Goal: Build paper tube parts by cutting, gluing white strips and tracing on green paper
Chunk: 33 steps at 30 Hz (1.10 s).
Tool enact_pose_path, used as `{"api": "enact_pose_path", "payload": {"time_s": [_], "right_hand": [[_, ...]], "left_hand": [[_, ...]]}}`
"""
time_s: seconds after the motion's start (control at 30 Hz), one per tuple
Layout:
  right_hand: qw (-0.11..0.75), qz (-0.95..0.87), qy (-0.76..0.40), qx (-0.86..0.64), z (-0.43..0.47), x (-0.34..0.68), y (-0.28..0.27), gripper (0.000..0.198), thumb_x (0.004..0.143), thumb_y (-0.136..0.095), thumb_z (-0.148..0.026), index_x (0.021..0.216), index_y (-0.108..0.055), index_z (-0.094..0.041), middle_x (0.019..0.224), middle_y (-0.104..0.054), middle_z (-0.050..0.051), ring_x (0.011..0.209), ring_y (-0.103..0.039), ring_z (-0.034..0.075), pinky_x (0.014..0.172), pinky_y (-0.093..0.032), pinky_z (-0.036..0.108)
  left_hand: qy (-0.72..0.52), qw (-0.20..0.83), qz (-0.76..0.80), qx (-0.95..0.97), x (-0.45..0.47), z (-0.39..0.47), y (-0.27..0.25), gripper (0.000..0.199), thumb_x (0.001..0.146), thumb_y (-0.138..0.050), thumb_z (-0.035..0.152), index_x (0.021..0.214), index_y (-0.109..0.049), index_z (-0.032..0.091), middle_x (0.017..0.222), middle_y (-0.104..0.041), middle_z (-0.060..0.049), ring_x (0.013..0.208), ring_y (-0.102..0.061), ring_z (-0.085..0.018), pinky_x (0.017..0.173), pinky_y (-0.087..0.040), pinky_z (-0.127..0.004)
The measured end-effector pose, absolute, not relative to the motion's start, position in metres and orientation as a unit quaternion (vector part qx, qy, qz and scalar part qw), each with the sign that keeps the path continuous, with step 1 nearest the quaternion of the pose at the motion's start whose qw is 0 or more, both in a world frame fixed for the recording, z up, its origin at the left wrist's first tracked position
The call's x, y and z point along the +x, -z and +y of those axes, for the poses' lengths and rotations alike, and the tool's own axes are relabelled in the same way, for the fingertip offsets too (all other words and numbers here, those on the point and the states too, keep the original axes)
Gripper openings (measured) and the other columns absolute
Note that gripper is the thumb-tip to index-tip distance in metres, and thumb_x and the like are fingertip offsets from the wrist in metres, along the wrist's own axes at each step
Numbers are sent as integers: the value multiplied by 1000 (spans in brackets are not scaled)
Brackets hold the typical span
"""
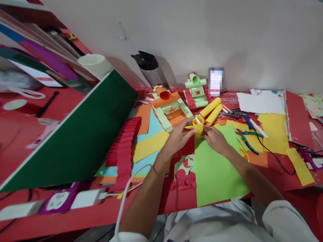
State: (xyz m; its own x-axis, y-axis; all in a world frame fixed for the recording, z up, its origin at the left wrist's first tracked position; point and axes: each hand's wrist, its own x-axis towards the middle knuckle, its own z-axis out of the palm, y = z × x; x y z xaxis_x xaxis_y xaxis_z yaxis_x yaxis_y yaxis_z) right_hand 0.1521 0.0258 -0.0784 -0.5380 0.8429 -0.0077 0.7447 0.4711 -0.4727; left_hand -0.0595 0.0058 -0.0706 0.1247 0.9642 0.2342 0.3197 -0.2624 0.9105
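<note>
Between my two hands stands a short yellow paper tube [199, 127], roughly upright, with a small white piece showing inside its open top. My left hand [181, 136] pinches it from the left, where a yellow strip sticks out. From the right, the fingers of my right hand [214, 138] close on the tube's lower part; their tips are partly hidden. Beneath lies a light green paper sheet [219, 168]. Just beyond my hands are yellow paper rolls [214, 113], an orange and pale green paper model [171, 106] and a green and red one [196, 92].
At right lie pliers [247, 137], a glue gun [246, 118] with its black cord, and yellow sheets [274, 131]. A tilted green board [75, 141], crinkled red paper [124, 151] and a white cable [127, 185] are at left. A bottle [152, 70] and a phone [215, 81] stand behind.
</note>
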Motion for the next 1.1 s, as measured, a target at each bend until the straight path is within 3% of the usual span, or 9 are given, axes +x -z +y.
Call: {"api": "enact_pose_path", "payload": {"time_s": [0.3, 0.47, 0.7, 0.93, 1.1], "right_hand": [[162, -844, -261, -440, 30, 154, 85, 46, 107, -48, -19, 152, -49, -17, 126, -70, 16, 118, -64, 28, 103, -50, 42], [162, -848, -251, -438, 27, 151, 83, 54, 104, -59, -34, 154, -46, -18, 131, -68, 17, 123, -62, 31, 105, -50, 47], [142, -844, -228, -465, 26, 146, 80, 49, 104, -60, -32, 148, -51, -13, 127, -69, 20, 123, -63, 32, 103, -51, 44], [140, -851, -243, -443, 31, 147, 82, 45, 104, -58, -22, 148, -51, -15, 120, -70, 16, 114, -64, 29, 99, -51, 40], [144, -844, -258, -447, 32, 147, 84, 37, 103, -57, -20, 139, -58, -14, 120, -69, 17, 113, -64, 28, 100, -50, 39]], "left_hand": [[-446, 353, 488, 662, -57, 6, 68, 46, 92, -72, 45, 130, -63, 20, 125, -71, -11, 116, -70, -28, 90, -65, -44], [-439, 337, 495, 670, -57, 7, 71, 46, 91, -73, 42, 130, -63, 19, 122, -70, -11, 115, -69, -28, 88, -65, -43], [-436, 318, 481, 690, -57, 7, 70, 39, 93, -73, 42, 123, -65, 19, 119, -72, -10, 108, -72, -25, 97, -63, -46], [-469, 376, 465, 650, -51, 7, 75, 53, 90, -76, 42, 136, -60, 21, 135, -70, -13, 125, -70, -29, 109, -57, -49], [-475, 340, 470, 661, -48, 7, 81, 62, 93, -74, 42, 149, -53, 25, 138, -69, -12, 124, -70, -28, 108, -58, -48]]}}
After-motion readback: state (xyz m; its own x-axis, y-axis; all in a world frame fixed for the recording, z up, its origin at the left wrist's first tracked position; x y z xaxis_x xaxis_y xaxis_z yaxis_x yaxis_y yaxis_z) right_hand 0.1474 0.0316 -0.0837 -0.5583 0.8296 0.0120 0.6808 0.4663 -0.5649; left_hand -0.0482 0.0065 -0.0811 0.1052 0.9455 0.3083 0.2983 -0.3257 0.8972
